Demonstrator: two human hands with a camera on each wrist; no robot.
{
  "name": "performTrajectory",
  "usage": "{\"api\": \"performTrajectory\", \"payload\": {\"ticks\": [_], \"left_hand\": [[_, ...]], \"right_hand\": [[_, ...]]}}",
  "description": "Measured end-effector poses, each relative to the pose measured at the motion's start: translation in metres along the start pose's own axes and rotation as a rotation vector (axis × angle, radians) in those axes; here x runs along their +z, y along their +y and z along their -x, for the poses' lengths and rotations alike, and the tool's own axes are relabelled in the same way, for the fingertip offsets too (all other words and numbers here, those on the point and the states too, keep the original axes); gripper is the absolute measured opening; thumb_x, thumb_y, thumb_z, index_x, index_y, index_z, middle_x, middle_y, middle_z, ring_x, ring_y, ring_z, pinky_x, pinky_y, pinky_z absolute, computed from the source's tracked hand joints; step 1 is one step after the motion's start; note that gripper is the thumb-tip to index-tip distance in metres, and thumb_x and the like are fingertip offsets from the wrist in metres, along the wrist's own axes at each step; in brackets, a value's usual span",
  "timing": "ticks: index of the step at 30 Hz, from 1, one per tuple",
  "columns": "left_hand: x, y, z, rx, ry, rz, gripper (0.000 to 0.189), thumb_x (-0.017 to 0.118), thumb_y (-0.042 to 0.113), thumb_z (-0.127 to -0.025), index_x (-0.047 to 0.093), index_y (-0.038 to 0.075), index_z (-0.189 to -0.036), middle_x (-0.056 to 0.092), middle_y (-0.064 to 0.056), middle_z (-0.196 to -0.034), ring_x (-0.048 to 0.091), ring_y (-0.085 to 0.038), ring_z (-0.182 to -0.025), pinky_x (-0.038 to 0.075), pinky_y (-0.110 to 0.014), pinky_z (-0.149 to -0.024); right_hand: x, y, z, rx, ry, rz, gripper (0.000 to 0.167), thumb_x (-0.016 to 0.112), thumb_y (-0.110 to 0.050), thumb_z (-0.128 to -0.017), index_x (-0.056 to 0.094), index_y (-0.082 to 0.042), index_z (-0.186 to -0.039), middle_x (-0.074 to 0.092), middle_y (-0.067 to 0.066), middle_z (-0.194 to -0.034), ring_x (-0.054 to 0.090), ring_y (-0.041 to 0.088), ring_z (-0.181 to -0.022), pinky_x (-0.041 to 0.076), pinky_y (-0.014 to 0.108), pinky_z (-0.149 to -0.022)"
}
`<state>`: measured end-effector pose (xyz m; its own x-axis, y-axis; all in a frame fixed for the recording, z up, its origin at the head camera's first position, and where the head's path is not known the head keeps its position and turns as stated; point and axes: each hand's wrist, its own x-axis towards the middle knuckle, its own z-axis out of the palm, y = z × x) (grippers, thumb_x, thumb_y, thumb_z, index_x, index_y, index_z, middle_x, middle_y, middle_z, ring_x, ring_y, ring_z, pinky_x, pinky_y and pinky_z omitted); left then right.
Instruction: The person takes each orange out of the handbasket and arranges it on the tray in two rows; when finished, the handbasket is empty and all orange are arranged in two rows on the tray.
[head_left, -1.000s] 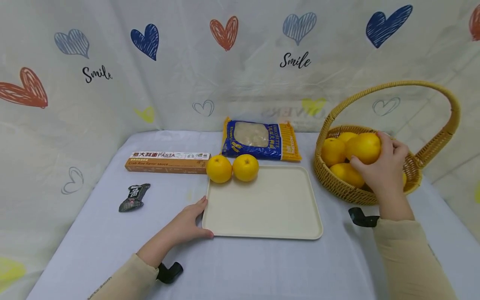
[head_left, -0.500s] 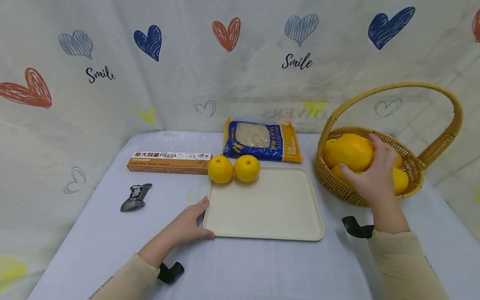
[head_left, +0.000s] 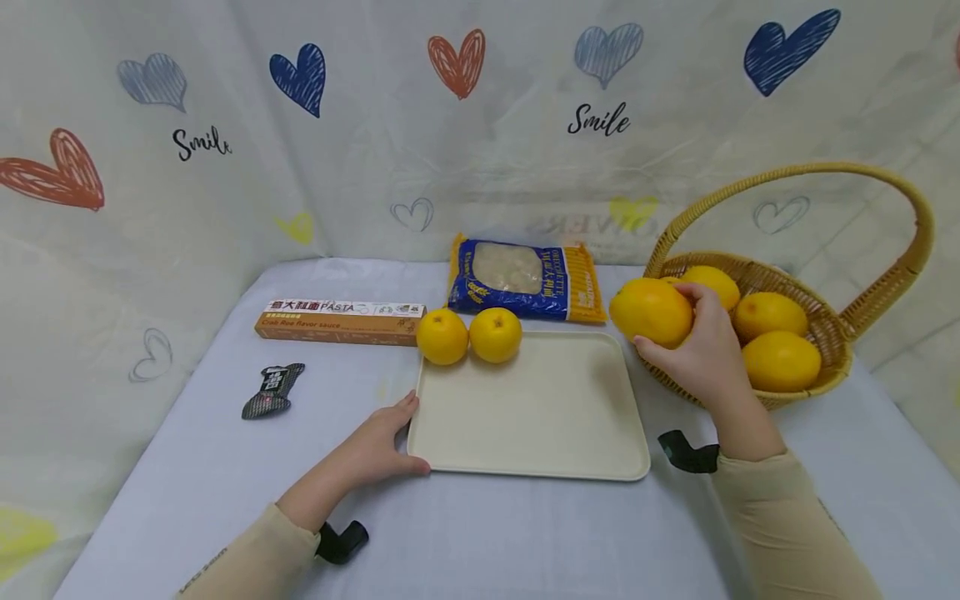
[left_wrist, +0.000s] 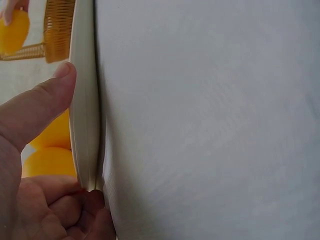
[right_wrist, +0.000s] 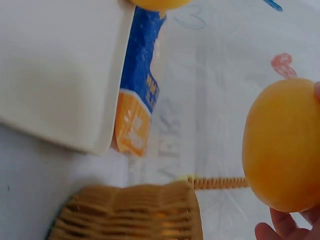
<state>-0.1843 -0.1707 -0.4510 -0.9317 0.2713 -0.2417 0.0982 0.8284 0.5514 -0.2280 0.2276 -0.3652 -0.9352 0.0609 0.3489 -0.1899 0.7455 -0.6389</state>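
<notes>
In the head view my right hand (head_left: 701, 350) grips a smooth, oval yellow-orange mango (head_left: 648, 310) by its right side. It is held up over the left rim of the wicker basket (head_left: 834, 342), near the tray's far right corner. Several yellow fruits (head_left: 782, 362) lie inside the basket. My left hand (head_left: 384, 442) holds the near left corner of the cream tray (head_left: 532, 417); the left wrist view has the thumb (left_wrist: 62, 82) along one edge and curled fingers at another. Two round oranges (head_left: 442, 337) sit side by side at the tray's far left corner.
Behind the tray lies a blue and orange pasta bag (head_left: 525, 280). A flat pasta box (head_left: 341, 322) is at the left, with a small black packet (head_left: 273, 391) nearer. The basket's tall handle (head_left: 810, 168) arches above it. A heart-printed cloth (head_left: 360, 150) hangs behind the table.
My right hand has lifted the mango from among the fruits in the basket and carried it left over the rim. The left hand keeps its place on the tray.
</notes>
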Motion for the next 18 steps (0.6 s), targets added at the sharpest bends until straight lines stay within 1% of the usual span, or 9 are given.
{"api": "performTrajectory", "payload": {"ticks": [2,4,6,8,9,11,13,16,18], "left_hand": [[0.0,-0.001,0.0,0.006,0.0,0.003,0.103,0.08,0.044,-0.061,0.028,0.007,-0.142,0.021,-0.001,-0.151,0.023,-0.029,-0.137,0.024,-0.047,-0.11],[0.0,-0.001,-0.001,0.01,-0.001,0.004,0.103,0.08,0.044,-0.062,0.027,0.008,-0.142,0.021,-0.001,-0.151,0.023,-0.029,-0.137,0.024,-0.047,-0.11],[-0.001,0.0,-0.001,0.013,-0.002,0.002,0.103,0.08,0.044,-0.062,0.027,0.008,-0.142,0.021,0.0,-0.151,0.023,-0.029,-0.137,0.023,-0.046,-0.111],[-0.001,-0.001,-0.002,0.015,-0.001,0.001,0.103,0.08,0.044,-0.062,0.028,0.008,-0.142,0.021,0.0,-0.151,0.023,-0.029,-0.137,0.024,-0.047,-0.11],[-0.001,0.0,-0.002,0.012,-0.002,0.001,0.103,0.08,0.044,-0.061,0.027,0.008,-0.143,0.02,0.0,-0.151,0.023,-0.028,-0.138,0.023,-0.046,-0.111],[-0.001,-0.001,-0.002,0.009,-0.002,-0.001,0.103,0.08,0.044,-0.061,0.027,0.008,-0.143,0.02,0.001,-0.151,0.023,-0.028,-0.138,0.023,-0.046,-0.111],[-0.001,-0.001,-0.002,0.012,-0.003,0.001,0.103,0.08,0.044,-0.061,0.027,0.008,-0.142,0.02,0.0,-0.151,0.023,-0.028,-0.138,0.024,-0.046,-0.111],[-0.001,-0.002,-0.002,0.01,-0.006,-0.002,0.103,0.08,0.045,-0.061,0.027,0.008,-0.143,0.02,0.001,-0.151,0.022,-0.027,-0.138,0.023,-0.046,-0.111],[-0.002,-0.002,-0.001,0.017,-0.005,-0.001,0.103,0.08,0.044,-0.062,0.028,0.007,-0.142,0.02,-0.001,-0.151,0.022,-0.028,-0.138,0.023,-0.046,-0.111]], "right_hand": [[0.007,-0.002,-0.002,-0.031,-0.023,-0.024,0.086,0.075,-0.023,-0.069,0.026,-0.005,-0.137,0.04,0.023,-0.129,0.043,0.037,-0.108,0.035,0.055,-0.091],[0.013,-0.004,-0.004,-0.058,-0.056,-0.029,0.088,0.073,-0.021,-0.07,0.023,-0.013,-0.142,0.038,0.021,-0.134,0.041,0.037,-0.112,0.034,0.057,-0.092],[0.019,-0.005,-0.006,-0.091,-0.087,-0.028,0.089,0.072,-0.021,-0.071,0.021,-0.02,-0.144,0.037,0.02,-0.136,0.039,0.036,-0.114,0.035,0.057,-0.09],[0.025,-0.006,-0.007,-0.119,-0.113,-0.024,0.086,0.07,-0.021,-0.072,0.023,-0.022,-0.144,0.037,0.02,-0.136,0.037,0.036,-0.114,0.036,0.056,-0.087],[0.028,-0.007,-0.008,-0.13,-0.124,-0.027,0.084,0.069,-0.021,-0.072,0.025,-0.021,-0.144,0.037,0.02,-0.135,0.037,0.035,-0.113,0.036,0.055,-0.086],[0.035,-0.009,-0.01,-0.144,-0.141,-0.053,0.078,0.069,-0.02,-0.073,0.031,-0.014,-0.141,0.039,0.02,-0.132,0.037,0.034,-0.112,0.036,0.053,-0.085],[0.042,-0.011,-0.012,-0.134,-0.162,-0.097,0.074,0.07,-0.017,-0.072,0.033,-0.006,-0.136,0.039,0.021,-0.129,0.039,0.034,-0.11,0.037,0.052,-0.086],[0.052,-0.013,-0.014,-0.087,-0.205,-0.16,0.074,0.071,-0.013,-0.072,0.028,0.0,-0.131,0.037,0.023,-0.127,0.043,0.035,-0.107,0.039,0.054,-0.091],[0.059,-0.013,-0.017,-0.056,-0.24,-0.195,0.076,0.071,-0.012,-0.072,0.024,0.001,-0.13,0.034,0.025,-0.127,0.045,0.037,-0.107,0.04,0.055,-0.093]]}}
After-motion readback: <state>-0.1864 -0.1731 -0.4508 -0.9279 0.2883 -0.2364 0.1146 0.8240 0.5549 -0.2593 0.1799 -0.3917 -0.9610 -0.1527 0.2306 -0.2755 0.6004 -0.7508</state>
